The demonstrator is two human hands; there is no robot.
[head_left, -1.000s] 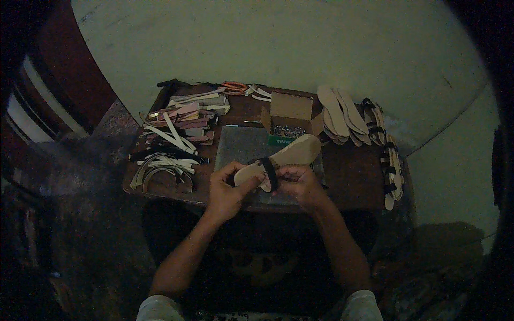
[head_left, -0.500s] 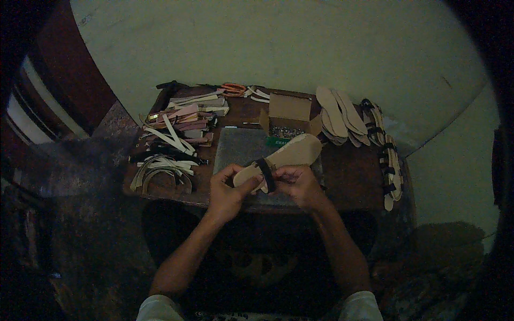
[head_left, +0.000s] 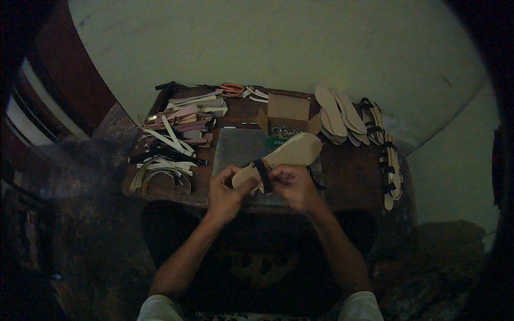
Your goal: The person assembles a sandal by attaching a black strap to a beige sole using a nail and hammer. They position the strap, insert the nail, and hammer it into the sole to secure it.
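Over the near part of a grey slab I hold a beige sandal sole, tilted with its wide end toward the upper right. A dark strap crosses it near the lower-left end. My left hand is closed on that lower-left end, thumb on top. The fingers of my right hand are closed at the right side of the strap, pinching it against the sole's edge. The fingertips under the sole are hidden.
A cardboard box of small metal pieces stands behind the slab. Strap strips pile up at left, with orange-handled scissors at the back. Stacked soles and strapped sandals line the right of the wooden table.
My right hand has shifted slightly left along the strap. The sole has barely moved, and my left hand keeps its hold.
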